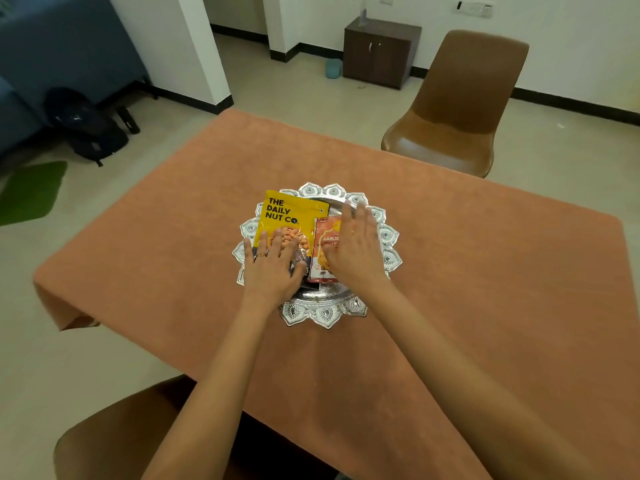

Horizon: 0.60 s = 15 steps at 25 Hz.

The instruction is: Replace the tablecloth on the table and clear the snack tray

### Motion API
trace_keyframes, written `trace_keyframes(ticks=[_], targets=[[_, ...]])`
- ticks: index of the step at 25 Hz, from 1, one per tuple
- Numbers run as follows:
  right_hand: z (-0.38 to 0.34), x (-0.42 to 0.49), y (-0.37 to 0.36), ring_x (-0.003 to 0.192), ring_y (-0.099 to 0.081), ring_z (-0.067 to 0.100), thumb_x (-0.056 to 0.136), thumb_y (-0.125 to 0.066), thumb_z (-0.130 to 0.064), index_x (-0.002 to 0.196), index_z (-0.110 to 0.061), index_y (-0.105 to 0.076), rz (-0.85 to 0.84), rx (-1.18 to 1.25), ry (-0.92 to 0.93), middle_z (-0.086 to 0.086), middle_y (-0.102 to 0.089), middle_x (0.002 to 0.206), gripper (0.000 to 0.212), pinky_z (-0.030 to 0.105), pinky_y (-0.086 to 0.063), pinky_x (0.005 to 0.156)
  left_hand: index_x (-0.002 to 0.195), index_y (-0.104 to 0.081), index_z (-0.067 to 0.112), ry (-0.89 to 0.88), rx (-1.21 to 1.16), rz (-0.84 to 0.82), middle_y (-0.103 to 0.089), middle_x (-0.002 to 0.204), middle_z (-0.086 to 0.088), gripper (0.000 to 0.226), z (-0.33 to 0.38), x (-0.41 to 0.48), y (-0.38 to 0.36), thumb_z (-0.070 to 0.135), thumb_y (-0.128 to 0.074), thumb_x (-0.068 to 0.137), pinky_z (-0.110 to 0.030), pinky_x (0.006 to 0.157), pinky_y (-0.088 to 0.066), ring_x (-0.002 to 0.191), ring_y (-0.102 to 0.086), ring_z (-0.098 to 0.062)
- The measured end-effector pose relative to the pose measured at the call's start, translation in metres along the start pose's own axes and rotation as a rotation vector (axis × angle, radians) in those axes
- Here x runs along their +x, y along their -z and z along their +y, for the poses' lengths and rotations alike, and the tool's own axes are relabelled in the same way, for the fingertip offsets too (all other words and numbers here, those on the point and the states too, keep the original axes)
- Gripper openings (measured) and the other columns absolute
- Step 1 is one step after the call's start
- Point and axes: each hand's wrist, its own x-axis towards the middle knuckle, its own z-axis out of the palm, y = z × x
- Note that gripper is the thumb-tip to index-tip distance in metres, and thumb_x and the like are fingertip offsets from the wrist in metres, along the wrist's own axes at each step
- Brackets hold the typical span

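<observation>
An ornate silver snack tray with a scalloped rim sits in the middle of the table on an orange tablecloth. On it lie a yellow nut packet and a red garlic snack packet side by side. My left hand lies flat on the lower part of the yellow packet, fingers spread and straight. My right hand is over the red packet with fingers extended, slightly blurred. Both hands cover much of the tray's centre.
A brown chair stands at the table's far right corner, and another brown chair is near me at the bottom left. Dark bags and a green mat lie on the floor to the left. A small dark cabinet stands by the far wall.
</observation>
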Motion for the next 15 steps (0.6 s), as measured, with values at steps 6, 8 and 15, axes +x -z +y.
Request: trace_keyframes(ticks=[6,8,15], targets=[[0.017,0.001,-0.028,0.148,0.006,0.019,0.087,-0.001,-0.055,0.153,-0.016,-0.01,-0.089,-0.121,0.181,0.002,-0.003,0.161,0.077,0.035,0.012,0.116,0.151,-0.021,0.032,-0.001,0.004,0.011,-0.008,0.161,-0.002,0.088,0.001,-0.002,-0.001,0.064,0.007,0.074,-0.052,0.114,0.013,0.148,0.005,-0.026],[0.014,-0.001,-0.031,0.148,0.004,0.02,0.085,-0.001,-0.056,0.153,-0.016,-0.013,-0.102,-0.137,0.156,0.003,-0.006,0.161,0.08,0.036,0.011,0.117,0.15,-0.022,0.032,-0.004,0.002,0.019,-0.009,0.16,-0.003,0.087,0.003,-0.003,-0.001,0.064,0.006,0.075,-0.053,0.114,0.013,0.148,0.004,-0.027],[0.01,-0.001,-0.013,0.147,0.012,0.019,0.096,-0.015,-0.046,0.153,-0.017,-0.003,-0.062,-0.034,0.204,0.001,0.007,0.161,0.065,0.035,0.014,0.115,0.145,-0.037,0.028,-0.078,-0.045,0.161,-0.019,0.158,-0.008,0.072,0.009,-0.004,0.003,0.063,-0.014,0.087,-0.058,0.113,0.004,0.147,-0.005,-0.03]])
